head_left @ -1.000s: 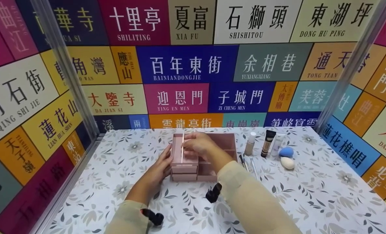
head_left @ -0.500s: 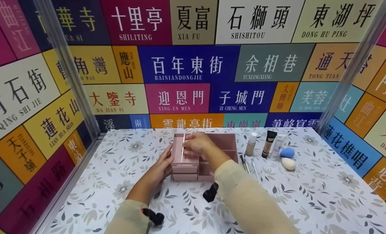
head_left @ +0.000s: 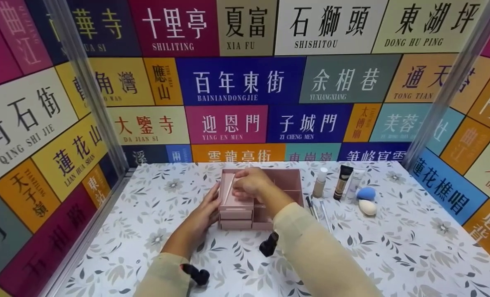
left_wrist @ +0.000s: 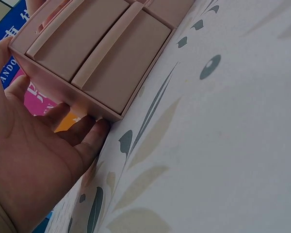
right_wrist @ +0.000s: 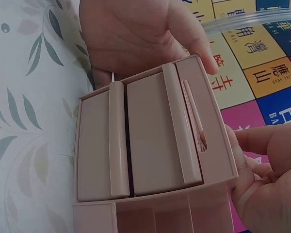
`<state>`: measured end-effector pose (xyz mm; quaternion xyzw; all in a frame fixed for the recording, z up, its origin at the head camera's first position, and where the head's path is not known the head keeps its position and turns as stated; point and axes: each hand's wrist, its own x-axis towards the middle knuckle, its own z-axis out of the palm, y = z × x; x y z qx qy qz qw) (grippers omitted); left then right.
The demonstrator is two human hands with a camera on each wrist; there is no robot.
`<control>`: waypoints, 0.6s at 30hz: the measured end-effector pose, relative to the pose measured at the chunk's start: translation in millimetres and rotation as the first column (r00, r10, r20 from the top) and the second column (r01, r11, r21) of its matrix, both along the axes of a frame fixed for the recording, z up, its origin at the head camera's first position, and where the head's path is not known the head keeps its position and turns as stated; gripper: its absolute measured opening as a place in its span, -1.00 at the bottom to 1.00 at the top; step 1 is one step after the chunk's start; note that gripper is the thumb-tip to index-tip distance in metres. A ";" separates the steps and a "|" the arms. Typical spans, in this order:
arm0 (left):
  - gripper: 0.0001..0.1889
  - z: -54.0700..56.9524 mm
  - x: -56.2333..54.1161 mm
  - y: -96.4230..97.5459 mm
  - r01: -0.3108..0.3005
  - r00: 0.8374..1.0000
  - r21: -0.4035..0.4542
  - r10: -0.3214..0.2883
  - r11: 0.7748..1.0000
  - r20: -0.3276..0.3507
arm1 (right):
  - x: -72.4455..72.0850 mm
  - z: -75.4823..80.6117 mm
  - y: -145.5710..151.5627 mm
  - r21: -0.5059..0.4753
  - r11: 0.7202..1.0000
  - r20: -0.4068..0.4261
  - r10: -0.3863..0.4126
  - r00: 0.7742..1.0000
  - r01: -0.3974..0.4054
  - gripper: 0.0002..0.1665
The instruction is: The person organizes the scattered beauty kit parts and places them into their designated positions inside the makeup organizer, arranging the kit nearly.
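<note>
A pink desktop organizer (head_left: pixel 236 225) with two drawers stands mid-table. In the left wrist view, the drawers (left_wrist: pixel 123 58) are closed. My left hand (head_left: pixel 201 212) rests against the organizer's left side, fingers touching the wall and fairly straight in the left wrist view. Over the organizer's top, my right hand (head_left: pixel 251 185) has curled fingers and pinches a thin pale strip (head_left: pixel 228 192), seen edge-on and tilted. Its fingertips are partly hidden. From the right wrist, a long slot (right_wrist: pixel 195 116) shows at the organizer's top, with my right hand (right_wrist: pixel 271 170) beside it.
Right of the organizer stand a foundation bottle (head_left: pixel 319 183), a black-topped tube (head_left: pixel 342 183) and a white tube (head_left: pixel 354 185). Blue (head_left: pixel 366 193) and cream (head_left: pixel 367 207) makeup sponges lie beside them. Slim pens (head_left: pixel 324 212) lie nearer. Patterned panels enclose the table (head_left: pixel 393 247).
The pale strip has gone from nearly upright in the head view to leaning, its lower end further left. The right hand barely shifts; the left hand stays against the organizer.
</note>
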<state>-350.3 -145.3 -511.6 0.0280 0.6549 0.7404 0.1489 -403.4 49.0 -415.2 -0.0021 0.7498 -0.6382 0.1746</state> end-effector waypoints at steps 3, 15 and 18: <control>-0.36 -0.8 0.4 -0.1 0.001 1.000 0.002 -0.001 1.000 -0.003 | 0.2 -0.5 -0.4 0.008 1.000 -0.002 0.001 1.000 -0.001 -0.41; -0.36 -1.3 1.6 -0.7 0.012 1.000 -0.008 -0.012 1.000 -0.027 | 7.1 -7.0 8.3 -0.121 0.992 -0.065 -0.035 0.997 0.027 -0.47; -0.35 -1.0 0.7 -0.2 0.003 1.000 -0.009 -0.003 1.000 -0.017 | 13.1 -7.8 17.5 -0.175 0.984 -0.112 -0.037 0.993 0.017 -0.44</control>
